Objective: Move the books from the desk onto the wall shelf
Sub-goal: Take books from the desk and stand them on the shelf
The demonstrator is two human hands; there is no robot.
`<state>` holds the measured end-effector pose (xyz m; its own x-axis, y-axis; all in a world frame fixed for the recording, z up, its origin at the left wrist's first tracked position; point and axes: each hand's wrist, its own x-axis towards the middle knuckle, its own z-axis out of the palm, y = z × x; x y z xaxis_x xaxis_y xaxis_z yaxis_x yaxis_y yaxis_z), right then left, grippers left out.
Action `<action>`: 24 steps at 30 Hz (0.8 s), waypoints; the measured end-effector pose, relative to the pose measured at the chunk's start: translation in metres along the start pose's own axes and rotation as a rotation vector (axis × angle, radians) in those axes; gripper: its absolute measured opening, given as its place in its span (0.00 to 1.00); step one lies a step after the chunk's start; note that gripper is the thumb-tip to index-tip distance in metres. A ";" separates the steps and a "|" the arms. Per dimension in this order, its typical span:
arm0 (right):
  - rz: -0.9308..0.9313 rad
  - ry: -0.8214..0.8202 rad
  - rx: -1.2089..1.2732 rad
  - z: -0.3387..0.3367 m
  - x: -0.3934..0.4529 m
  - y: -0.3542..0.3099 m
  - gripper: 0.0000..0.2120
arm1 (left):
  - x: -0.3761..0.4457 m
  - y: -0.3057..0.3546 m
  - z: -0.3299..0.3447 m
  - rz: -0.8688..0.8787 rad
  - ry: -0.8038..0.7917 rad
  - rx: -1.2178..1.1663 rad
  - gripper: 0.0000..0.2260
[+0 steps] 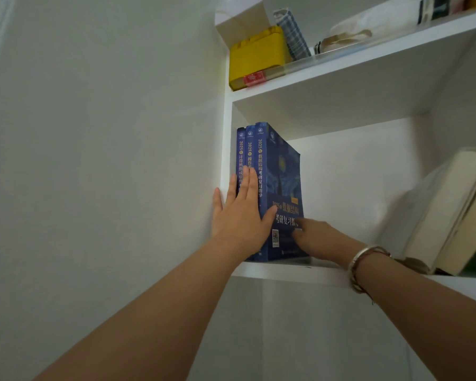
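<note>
White wall shelf (286, 270): three blue books (261, 166) upright at 9 o'clock, seemingly placed. Left hand (239, 215) flat on spines; right hand (319, 237) steadies the cover, grip unclear. Worktop unseen.

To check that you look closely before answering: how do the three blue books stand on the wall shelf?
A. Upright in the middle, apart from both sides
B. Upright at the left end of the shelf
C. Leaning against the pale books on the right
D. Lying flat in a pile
B: the three blue books stand upright, spines outward, against the left wall of the shelf, with the left hand flat on their spines.
</note>
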<state>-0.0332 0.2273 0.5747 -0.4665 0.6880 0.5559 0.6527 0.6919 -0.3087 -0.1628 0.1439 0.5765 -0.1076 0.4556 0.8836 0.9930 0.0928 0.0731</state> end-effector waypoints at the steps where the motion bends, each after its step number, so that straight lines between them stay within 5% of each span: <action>1: -0.026 0.086 0.053 -0.004 -0.008 -0.002 0.16 | -0.006 0.003 -0.004 -0.007 0.011 -0.052 0.33; 4: -0.128 0.289 0.272 -0.014 -0.040 -0.014 0.17 | -0.032 0.013 -0.016 -0.009 0.061 -0.191 0.30; 8: -0.243 0.330 0.411 -0.019 -0.105 -0.026 0.20 | -0.077 0.023 -0.030 0.011 0.123 -0.377 0.24; 14: -0.183 0.217 0.489 -0.016 -0.209 0.004 0.19 | -0.184 0.049 -0.034 -0.038 0.078 -0.591 0.14; 24: 0.237 -0.080 0.467 0.064 -0.380 0.126 0.18 | -0.397 0.100 0.030 -0.292 -0.376 -0.733 0.12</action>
<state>0.1885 0.0670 0.2749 -0.3941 0.8394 0.3744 0.4186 0.5265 -0.7400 -0.0223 -0.0016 0.2192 -0.2432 0.7763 0.5815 0.6903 -0.2827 0.6660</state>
